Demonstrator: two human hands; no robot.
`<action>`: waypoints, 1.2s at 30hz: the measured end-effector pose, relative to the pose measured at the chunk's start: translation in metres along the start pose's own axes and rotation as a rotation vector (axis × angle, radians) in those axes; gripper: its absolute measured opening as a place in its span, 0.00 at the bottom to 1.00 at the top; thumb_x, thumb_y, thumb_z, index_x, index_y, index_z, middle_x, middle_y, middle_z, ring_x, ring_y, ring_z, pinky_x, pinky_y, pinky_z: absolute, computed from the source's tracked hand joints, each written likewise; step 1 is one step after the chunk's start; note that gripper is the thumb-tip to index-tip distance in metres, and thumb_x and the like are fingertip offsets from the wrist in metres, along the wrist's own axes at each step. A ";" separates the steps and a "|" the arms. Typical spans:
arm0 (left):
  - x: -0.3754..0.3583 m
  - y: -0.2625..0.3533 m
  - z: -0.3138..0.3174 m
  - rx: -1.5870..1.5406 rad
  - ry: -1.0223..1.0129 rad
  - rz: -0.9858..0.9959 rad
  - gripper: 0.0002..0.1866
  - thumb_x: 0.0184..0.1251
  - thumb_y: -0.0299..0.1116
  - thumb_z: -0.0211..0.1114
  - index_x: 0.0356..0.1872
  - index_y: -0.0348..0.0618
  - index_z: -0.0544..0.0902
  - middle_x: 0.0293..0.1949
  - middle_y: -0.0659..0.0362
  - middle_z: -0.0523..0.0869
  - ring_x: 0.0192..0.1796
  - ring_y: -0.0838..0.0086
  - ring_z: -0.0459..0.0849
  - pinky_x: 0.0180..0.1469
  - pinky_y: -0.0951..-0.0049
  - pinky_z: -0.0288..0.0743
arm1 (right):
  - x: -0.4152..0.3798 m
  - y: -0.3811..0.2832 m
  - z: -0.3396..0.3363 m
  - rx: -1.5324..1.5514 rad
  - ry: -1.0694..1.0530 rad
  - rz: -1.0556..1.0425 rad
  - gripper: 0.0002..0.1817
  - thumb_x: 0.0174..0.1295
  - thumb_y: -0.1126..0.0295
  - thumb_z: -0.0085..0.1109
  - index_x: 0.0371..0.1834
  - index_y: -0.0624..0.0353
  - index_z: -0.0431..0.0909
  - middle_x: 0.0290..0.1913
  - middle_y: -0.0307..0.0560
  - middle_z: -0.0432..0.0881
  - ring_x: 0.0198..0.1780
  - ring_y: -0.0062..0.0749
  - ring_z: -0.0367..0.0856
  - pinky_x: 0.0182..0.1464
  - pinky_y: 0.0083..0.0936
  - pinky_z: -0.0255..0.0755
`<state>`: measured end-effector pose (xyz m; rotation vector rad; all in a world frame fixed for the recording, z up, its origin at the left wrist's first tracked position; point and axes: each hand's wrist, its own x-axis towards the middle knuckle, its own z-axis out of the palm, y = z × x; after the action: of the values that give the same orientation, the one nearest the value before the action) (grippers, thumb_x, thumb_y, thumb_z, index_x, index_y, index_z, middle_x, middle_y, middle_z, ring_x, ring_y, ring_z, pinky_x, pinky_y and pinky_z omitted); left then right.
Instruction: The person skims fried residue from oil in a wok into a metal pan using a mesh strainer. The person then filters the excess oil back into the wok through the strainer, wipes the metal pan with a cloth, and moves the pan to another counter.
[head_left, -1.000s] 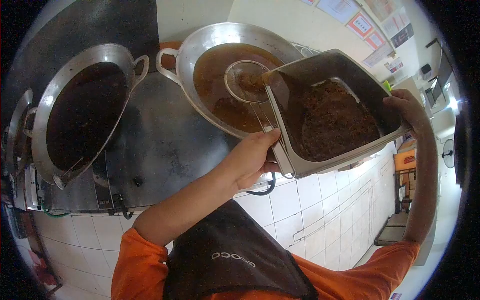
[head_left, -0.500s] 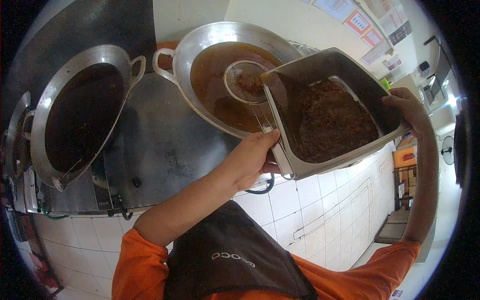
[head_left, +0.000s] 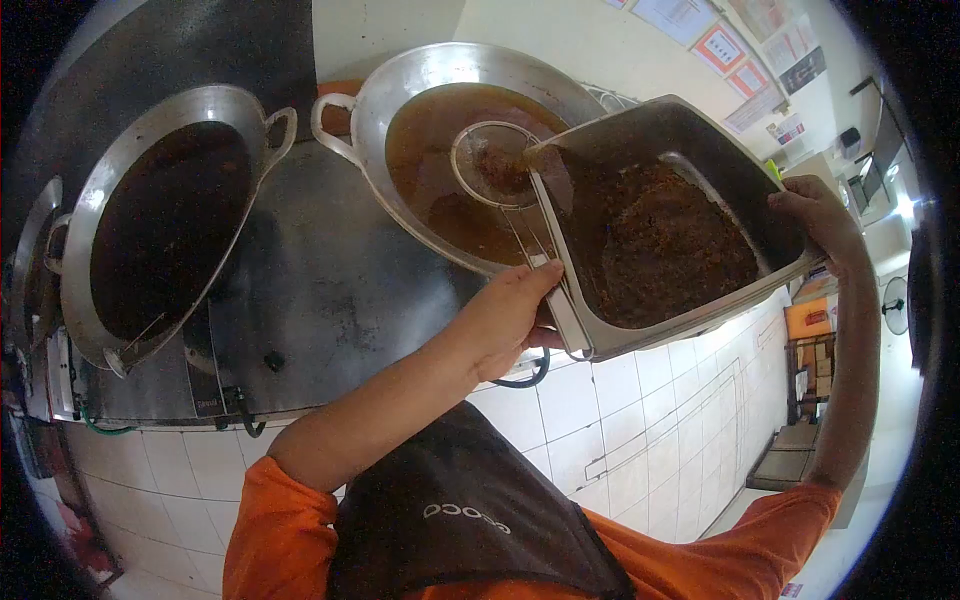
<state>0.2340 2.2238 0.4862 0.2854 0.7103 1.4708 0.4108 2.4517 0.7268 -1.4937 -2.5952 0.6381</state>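
Note:
My left hand (head_left: 520,318) is closed round the handle of a wire strainer (head_left: 492,163), beside the near edge of a deep metal pan. The strainer's round mesh hangs over a large wok (head_left: 440,66) of brown oil, with dark crumbs in it. My right hand (head_left: 815,215) grips the far right rim of the metal pan (head_left: 690,115), thumb over the edge. The pan is tilted, its corner by the strainer. Dark liquid and brown crumbly residue (head_left: 680,235) cover its bottom. My left fingertips are partly hidden behind the handle and pan.
A second wok (head_left: 215,105) holding dark liquid stands at the left, with a thin metal utensil (head_left: 140,335) at its near rim. Between the woks is a dark metal stove top (head_left: 320,300). Below lies a white tiled floor (head_left: 640,430). Papers (head_left: 720,50) hang on the wall.
Hands, strainer and pan keep nearly the same pose. The view has shifted very slightly, and the woks sit a touch differently in it.

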 end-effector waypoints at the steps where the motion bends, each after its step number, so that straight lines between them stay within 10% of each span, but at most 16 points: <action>1: 0.000 0.000 0.000 0.000 -0.003 -0.002 0.15 0.75 0.40 0.47 0.47 0.41 0.78 0.37 0.59 0.85 0.36 0.74 0.86 0.39 0.68 0.84 | 0.001 0.000 -0.001 0.026 -0.040 -0.001 0.18 0.58 0.64 0.60 0.42 0.70 0.79 0.36 0.48 0.83 0.34 0.26 0.82 0.40 0.21 0.75; 36: -0.003 0.005 -0.003 -0.012 -0.042 0.009 0.16 0.75 0.40 0.47 0.45 0.39 0.78 0.36 0.58 0.85 0.35 0.76 0.86 0.37 0.71 0.84 | 0.004 -0.005 -0.001 0.052 0.025 -0.020 0.19 0.53 0.63 0.64 0.40 0.69 0.80 0.34 0.49 0.83 0.35 0.31 0.81 0.41 0.25 0.74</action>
<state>0.2286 2.2203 0.4873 0.3099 0.6667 1.4731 0.4054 2.4529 0.7290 -1.4492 -2.5513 0.6749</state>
